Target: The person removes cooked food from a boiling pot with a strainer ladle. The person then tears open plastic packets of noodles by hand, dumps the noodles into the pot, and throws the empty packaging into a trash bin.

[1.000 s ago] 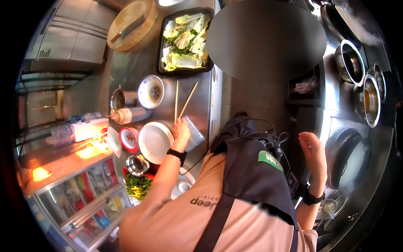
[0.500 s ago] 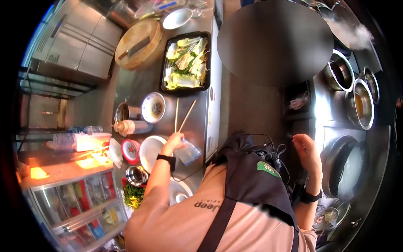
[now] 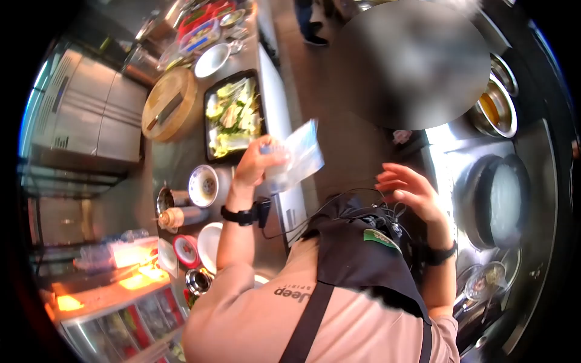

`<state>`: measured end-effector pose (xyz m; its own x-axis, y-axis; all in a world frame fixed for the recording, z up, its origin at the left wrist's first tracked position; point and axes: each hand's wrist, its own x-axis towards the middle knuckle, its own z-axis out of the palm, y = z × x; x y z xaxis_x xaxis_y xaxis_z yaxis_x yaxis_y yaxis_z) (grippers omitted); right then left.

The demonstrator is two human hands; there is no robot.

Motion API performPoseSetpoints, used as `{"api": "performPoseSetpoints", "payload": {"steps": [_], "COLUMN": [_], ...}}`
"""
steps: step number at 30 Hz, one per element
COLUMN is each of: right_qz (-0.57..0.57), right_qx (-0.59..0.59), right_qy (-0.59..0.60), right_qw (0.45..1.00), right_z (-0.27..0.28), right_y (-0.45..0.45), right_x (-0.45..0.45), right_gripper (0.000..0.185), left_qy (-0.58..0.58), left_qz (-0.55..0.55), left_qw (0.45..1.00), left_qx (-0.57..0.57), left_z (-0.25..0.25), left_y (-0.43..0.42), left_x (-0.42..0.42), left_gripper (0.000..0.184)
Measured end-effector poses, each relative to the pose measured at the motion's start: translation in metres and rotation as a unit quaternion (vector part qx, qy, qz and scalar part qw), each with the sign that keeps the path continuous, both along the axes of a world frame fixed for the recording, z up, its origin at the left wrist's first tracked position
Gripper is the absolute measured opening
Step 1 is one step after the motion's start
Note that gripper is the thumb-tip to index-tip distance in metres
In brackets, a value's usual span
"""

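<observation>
My left hand [image 3: 259, 162] is closed around a clear plastic bag [image 3: 304, 152], held up over the counter's edge beside the near end of a black tray [image 3: 207, 130]. Leafy cabbage pieces [image 3: 235, 112] fill that tray. Out over the aisle, my right hand [image 3: 413, 189] is raised in front of the apron with its fingers apart and nothing in it. Below my left hand stands a white patterned bowl [image 3: 204, 186], with a squeeze bottle [image 3: 181, 217] next to it. No chopsticks show now; whether my left hand hides them I cannot tell.
A round wooden board [image 3: 181, 85] bears a knife [image 3: 169, 107] at the counter's far side. To my right are a steel bowl [image 3: 505, 115] of orange-brown liquid and a large dark pan [image 3: 475, 196]. A cable [image 3: 290, 233] hangs from my left wrist. Another person's feet [image 3: 315, 40] show far down the aisle.
My left hand has risen off the counter, lifting the plastic bag forward and right. The chopsticks by that hand have gone from sight. My right hand has moved left and forward; the view has turned.
</observation>
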<state>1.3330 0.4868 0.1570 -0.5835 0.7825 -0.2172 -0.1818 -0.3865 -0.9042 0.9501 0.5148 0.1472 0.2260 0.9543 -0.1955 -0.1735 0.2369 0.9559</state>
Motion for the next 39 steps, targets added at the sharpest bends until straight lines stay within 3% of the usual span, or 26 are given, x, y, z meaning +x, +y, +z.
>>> {"api": "performPoseSetpoints", "payload": {"steps": [1,2,3,7,8,10,13,15,16,17,18,19,20,23,25,27,30,31,33,34,35,39], "right_qz": [-0.021,-0.021,-0.040,-0.112,-0.144,-0.230,-0.321,-0.355,-0.385,-0.413,-0.418,-0.422,-0.450,-0.491,-0.513,-0.529,-0.522,-0.528,-0.498,-0.557,-0.576,-0.580], "right_qx": [-0.010,0.043,0.037,0.001,-0.002,0.007,0.015,0.020,0.014,0.005,0.009,0.013,0.018,0.015,0.030,0.038,0.063,0.170,0.271,0.151,0.020,0.021], "right_qy": [0.013,0.001,0.037,0.273,0.317,0.304,0.257,0.233,0.229,0.226,0.229,0.232,0.219,0.197,0.195,0.189,0.149,-0.103,-0.345,-0.128,0.097,0.069], "right_qw": [1.000,0.999,0.998,0.955,0.938,0.924,0.911,0.905,0.894,0.883,0.879,0.876,0.865,0.848,0.835,0.826,0.838,0.826,0.748,0.807,0.811,0.812], "right_z": [0.004,-0.004,-0.005,-0.003,-0.001,0.000,-0.009,-0.006,-0.001,0.005,0.011,0.014,0.016,0.018,0.009,0.004,0.001,-0.007,-0.013,-0.012,-0.009,-0.010], "right_y": [0.000,0.005,0.009,0.016,0.019,0.021,0.018,0.013,0.011,0.008,0.007,0.007,0.006,0.004,0.008,0.010,0.011,0.012,0.019,0.023,0.026,0.031], "right_x": [-0.005,-0.007,-0.010,-0.003,0.006,0.023,0.054,0.068,0.072,0.074,0.076,0.077,0.076,0.080,0.082,0.078,0.071,0.071,0.067,0.063,0.058,0.045], "right_gripper": [0.064,0.085,0.091,0.085,0.074,0.060,0.050,0.046,0.044,0.042,0.042,0.042,0.042,0.042,0.041,0.040,0.036,0.034,0.032,0.031,0.031,0.037], "left_qy": [-0.070,-0.165,-0.188,-0.236,-0.240,-0.245,-0.161,0.029,0.158,0.159,0.219,0.266,0.235,0.200,0.187,0.206,0.219,0.229,0.264,0.276,0.288,0.295], "left_qz": [0.025,0.047,0.036,-0.108,-0.129,-0.169,-0.199,-0.170,-0.130,-0.136,-0.055,0.029,0.006,-0.151,-0.173,-0.200,-0.183,-0.188,-0.181,-0.182,-0.184,-0.228], "left_qw": [0.997,0.985,0.982,0.963,0.959,0.951,0.967,0.974,0.951,0.950,0.893,0.801,0.775,0.762,0.792,0.770,0.766,0.772,0.786,0.791,0.796,0.809], "left_qx": [-0.009,-0.009,0.000,-0.067,-0.072,-0.079,-0.015,0.146,0.231,0.233,0.390,0.535,0.587,0.597,0.555,0.570,0.576,0.562,0.530,0.515,0.500,0.454], "left_z": [0.009,0.013,0.020,0.052,0.050,0.048,0.046,0.042,0.046,0.044,0.044,0.046,0.049,0.046,0.044,0.042,0.032,0.031,0.027,0.022,0.017,0.000], "left_y": [0.013,0.024,0.034,0.059,0.065,0.077,0.088,0.095,0.095,0.095,0.095,0.097,0.096,0.081,0.074,0.077,0.076,0.074,0.072,0.072,0.075,0.093], "left_x": [0.029,0.058,0.085,0.178,0.195,0.222,0.258,0.277,0.285,0.293,0.301,0.306,0.306,0.312,0.314,0.312,0.311,0.310,0.308,0.306,0.305,0.301], "left_gripper": [0.017,0.017,0.020,0.025,0.025,0.024,0.024,0.025,0.029,0.029,0.031,0.033,0.033,0.025,0.030,0.035,0.036,0.034,0.034,0.034,0.034,0.037]}}
